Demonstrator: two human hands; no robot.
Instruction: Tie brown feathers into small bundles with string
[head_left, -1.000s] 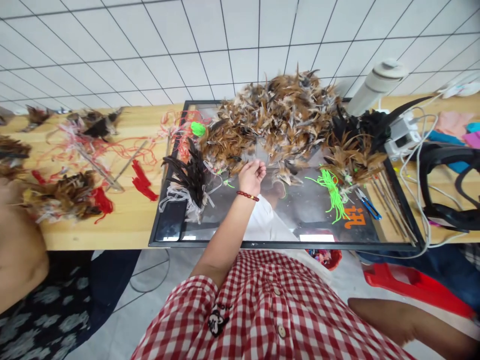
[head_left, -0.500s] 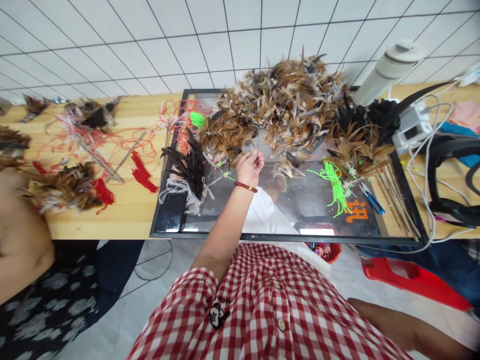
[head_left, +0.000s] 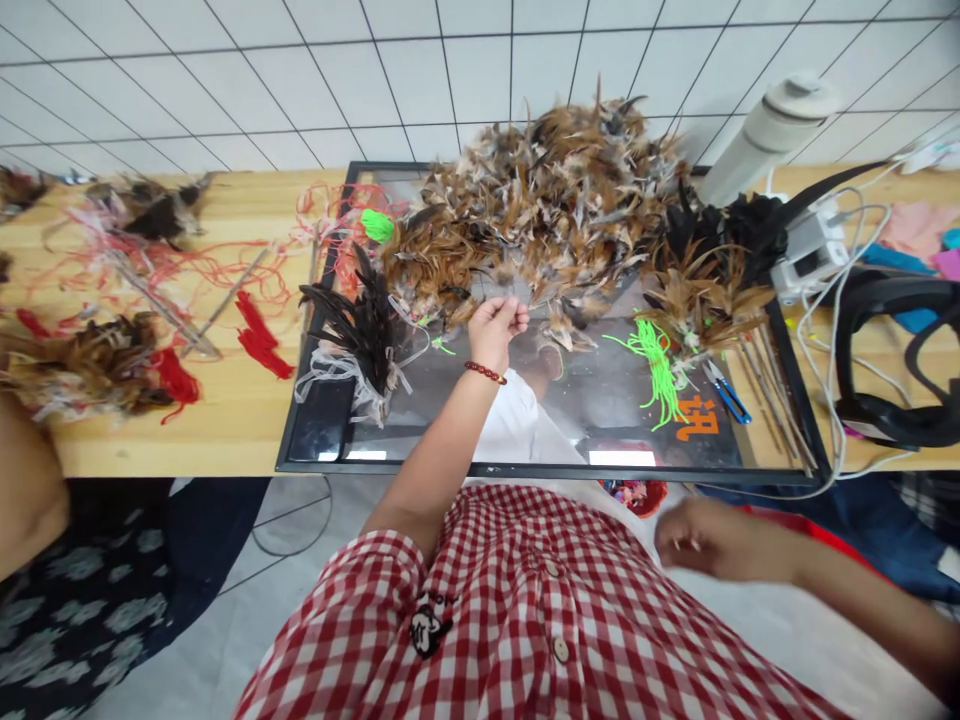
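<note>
My left hand point(head_left: 497, 335), with a beaded bracelet on its wrist, is raised over the dark glass panel point(head_left: 592, 400). Its fingers are pinched together; whatever may be between them is too small to make out. Just beyond it lies a large heap of brown feathers point(head_left: 555, 200). Left of it sits a bundle of black feathers point(head_left: 367, 330) with white ties. My right hand point(head_left: 701, 540) is in front of the panel's near edge, low by my shirt, its fingers bent and blurred by motion. Bright green cords point(head_left: 656, 370) and blue snips point(head_left: 726, 390) lie on the panel's right part.
A white flask point(head_left: 772, 135) stands at the back right, beside a white power strip point(head_left: 814, 250) with cables. Thin sticks point(head_left: 776, 400) lie along the panel's right side. A person's arm point(head_left: 30, 490) is at the far left, near red cords point(head_left: 262, 335) and more feathers.
My right hand has risen into view from the lower right toward the panel's near edge. My left hand stays pinched in nearly the same place. The view has shifted slightly right.
</note>
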